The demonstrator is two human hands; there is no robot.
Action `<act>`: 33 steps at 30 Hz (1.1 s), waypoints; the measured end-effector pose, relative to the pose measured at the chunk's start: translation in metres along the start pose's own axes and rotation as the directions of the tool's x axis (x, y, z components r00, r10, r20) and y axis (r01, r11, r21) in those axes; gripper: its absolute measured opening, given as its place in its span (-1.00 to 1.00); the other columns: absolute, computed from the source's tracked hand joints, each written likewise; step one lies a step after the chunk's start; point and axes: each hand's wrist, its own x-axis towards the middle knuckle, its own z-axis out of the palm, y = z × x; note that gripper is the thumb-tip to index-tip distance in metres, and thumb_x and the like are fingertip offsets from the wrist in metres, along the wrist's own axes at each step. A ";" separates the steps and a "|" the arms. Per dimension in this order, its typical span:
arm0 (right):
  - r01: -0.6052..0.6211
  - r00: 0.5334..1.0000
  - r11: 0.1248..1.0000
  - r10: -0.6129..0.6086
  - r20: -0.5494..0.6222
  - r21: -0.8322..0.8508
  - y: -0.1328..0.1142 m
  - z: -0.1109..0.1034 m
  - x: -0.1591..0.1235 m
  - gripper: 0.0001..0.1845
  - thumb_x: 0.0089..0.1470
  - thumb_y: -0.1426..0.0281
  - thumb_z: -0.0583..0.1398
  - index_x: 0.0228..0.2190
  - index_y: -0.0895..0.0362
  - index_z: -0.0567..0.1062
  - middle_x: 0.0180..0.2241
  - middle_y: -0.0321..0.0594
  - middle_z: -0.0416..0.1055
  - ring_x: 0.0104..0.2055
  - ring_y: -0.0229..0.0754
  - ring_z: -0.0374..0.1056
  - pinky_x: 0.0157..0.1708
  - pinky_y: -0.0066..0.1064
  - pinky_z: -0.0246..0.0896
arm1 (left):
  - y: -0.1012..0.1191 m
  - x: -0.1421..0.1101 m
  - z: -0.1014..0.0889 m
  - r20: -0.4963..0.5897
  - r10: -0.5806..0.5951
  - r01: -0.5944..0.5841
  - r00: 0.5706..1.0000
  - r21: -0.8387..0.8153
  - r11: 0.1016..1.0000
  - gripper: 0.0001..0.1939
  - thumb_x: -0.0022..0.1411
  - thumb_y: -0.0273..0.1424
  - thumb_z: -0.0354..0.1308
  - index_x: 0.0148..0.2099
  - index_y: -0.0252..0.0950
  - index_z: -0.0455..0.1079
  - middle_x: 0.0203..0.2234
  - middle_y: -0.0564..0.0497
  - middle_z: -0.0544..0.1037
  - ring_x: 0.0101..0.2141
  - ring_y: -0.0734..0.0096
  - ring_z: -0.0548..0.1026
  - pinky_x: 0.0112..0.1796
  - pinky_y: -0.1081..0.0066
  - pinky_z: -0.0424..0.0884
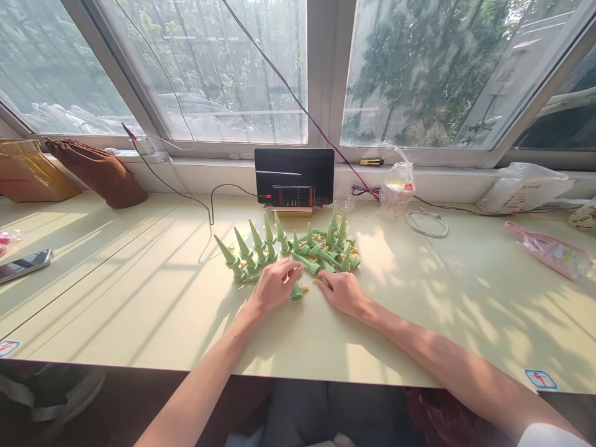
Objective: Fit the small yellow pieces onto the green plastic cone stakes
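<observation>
While the left hand [275,284], fingers curled, apparently holds the cone [297,294] just below frame centre, and the right hand [343,290], fingertips nearly together, has an indiscernible grip, steady the cone, wide end visible.

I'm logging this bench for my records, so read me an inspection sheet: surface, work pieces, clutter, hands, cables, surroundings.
Surface: pale tabletop, streaked with sunlight and shadow.
Work pieces: green cones standing in a row at left; green pile with yellow bits at right.
Clutter: brown pouch and loose phone at left; plastic bags and pink item at right.
Hands: left hand beside a single green piece; right hand at the pile's near edge; grips unclear.
Cables: black cable at left; coiled white cable; red-and-blue wires.
Surroundings: dark screen behind the pieces; windows with foliage beyond.
</observation>
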 end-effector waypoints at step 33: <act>0.234 0.960 0.921 -0.169 -0.222 0.312 0.003 0.001 -0.002 -0.84 0.33 0.33 0.06 -0.19 0.09 0.41 -0.33 -0.24 0.45 -0.53 -0.34 0.26 -0.55 -0.49 0.13 | 0.011 0.000 0.005 -0.019 0.051 -0.054 0.999 -0.186 0.981 -0.78 0.36 -0.35 0.11 -0.32 -0.28 0.50 -0.51 0.04 0.42 -0.57 0.55 0.18 -0.53 0.47 0.16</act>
